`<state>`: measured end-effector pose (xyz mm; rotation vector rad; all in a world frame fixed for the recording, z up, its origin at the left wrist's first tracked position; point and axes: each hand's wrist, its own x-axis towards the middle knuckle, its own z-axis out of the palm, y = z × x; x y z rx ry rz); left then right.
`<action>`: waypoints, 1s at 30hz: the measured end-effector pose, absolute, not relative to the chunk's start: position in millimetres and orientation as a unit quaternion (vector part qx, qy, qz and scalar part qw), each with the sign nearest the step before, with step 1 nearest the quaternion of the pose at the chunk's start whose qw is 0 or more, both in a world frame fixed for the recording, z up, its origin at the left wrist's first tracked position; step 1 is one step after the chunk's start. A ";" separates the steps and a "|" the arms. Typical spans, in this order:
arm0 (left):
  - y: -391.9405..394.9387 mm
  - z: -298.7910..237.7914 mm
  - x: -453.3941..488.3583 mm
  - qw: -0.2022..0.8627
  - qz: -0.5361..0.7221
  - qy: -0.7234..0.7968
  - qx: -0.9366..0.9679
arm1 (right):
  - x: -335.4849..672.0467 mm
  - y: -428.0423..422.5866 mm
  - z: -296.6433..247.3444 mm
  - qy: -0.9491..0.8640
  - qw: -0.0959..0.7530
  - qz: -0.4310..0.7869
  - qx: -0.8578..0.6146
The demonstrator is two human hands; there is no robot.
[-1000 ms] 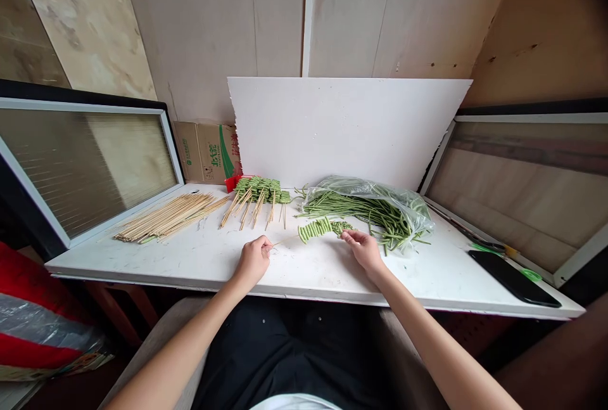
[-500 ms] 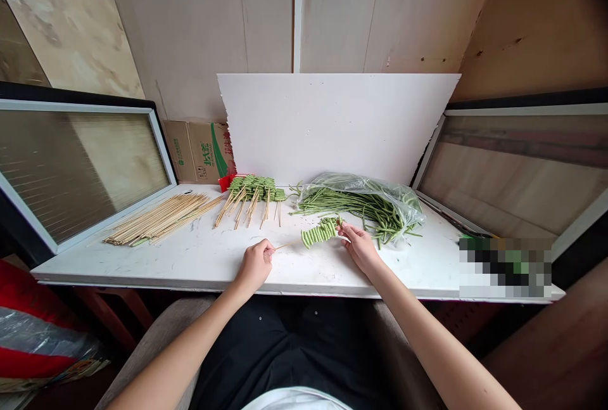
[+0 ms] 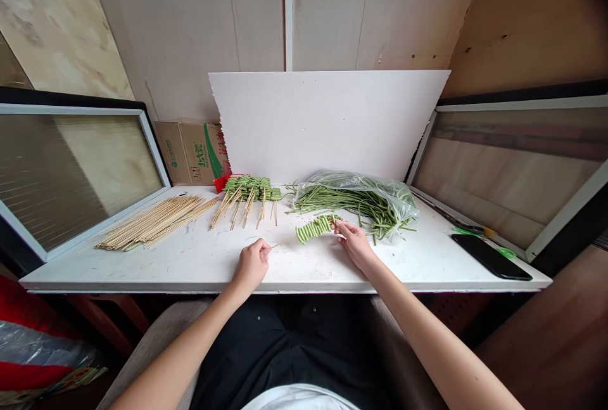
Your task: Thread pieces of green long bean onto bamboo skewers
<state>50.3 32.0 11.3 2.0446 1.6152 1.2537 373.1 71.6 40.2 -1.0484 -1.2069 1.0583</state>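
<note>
My left hand [image 3: 253, 264] is closed in a pinch on one end of a thin wooden skewer [image 3: 275, 246] just above the white table. A row of folded green long bean [image 3: 313, 229] hangs to its right, in line with the skewer. At the far end of that row, my right hand [image 3: 352, 242] is closed on the bean, its fingertips partly hiding the end. Behind my right hand lies a clear plastic bag of loose long beans [image 3: 337, 198]. Finished bean skewers [image 3: 249, 191] are stacked at the back left, their sticks pointing toward me.
A pile of bare bamboo skewers [image 3: 156, 221] lies on the left of the white table [image 3: 190, 274]. A cardboard box [image 3: 190, 153] stands behind it. On the right are a black phone [image 3: 491, 256] and scissors [image 3: 468, 227]. Framed glass panels [image 3: 80, 175] flank the table.
The whole view has shifted slightly to the left. Both hands keep their grips, with the bean row held in nearly the same place.
</note>
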 end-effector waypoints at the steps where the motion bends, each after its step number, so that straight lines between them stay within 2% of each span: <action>1: 32.0 11.4 50.2 0.127 0.429 0.555 0.701 | 372.9 71.3 40.4 -0.516 0.575 0.449 -0.449; 17: 33.0 10.3 50.3 0.105 0.429 0.550 0.709 | 372.5 71.9 40.9 -0.472 0.613 0.480 -0.414; 30: 29.9 12.4 50.2 0.078 0.416 0.541 0.727 | 375.0 73.0 39.2 -0.470 0.614 0.456 -0.439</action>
